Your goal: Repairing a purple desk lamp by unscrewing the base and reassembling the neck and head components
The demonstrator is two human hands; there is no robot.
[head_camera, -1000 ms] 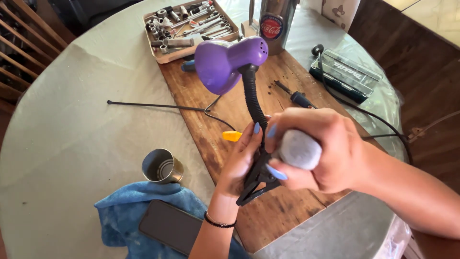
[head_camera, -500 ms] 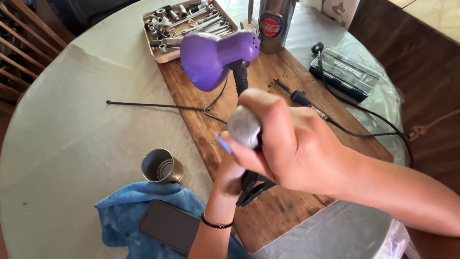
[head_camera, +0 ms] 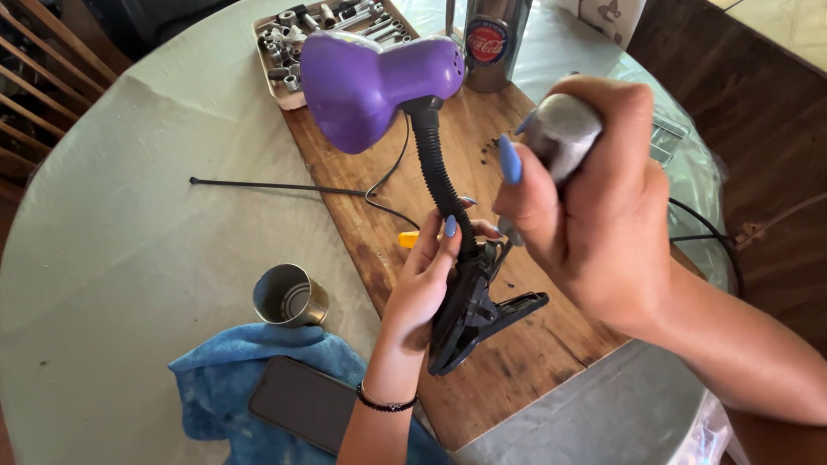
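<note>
Both hands raised: left hand (head_camera: 426,284) clasps lamp clamp (head_camera: 474,314), right hand (head_camera: 594,207) fists grey tool (head_camera: 560,133).

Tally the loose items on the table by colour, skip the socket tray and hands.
Purple: 1, clip lamp
Blue: 1, cloth
Black: 1, phone
Yellow: 1, small piece on the wooden board, beside the left hand
Metal: 2, cup and can
Grey: 1, tool handle in the right hand
Total: 7
</note>
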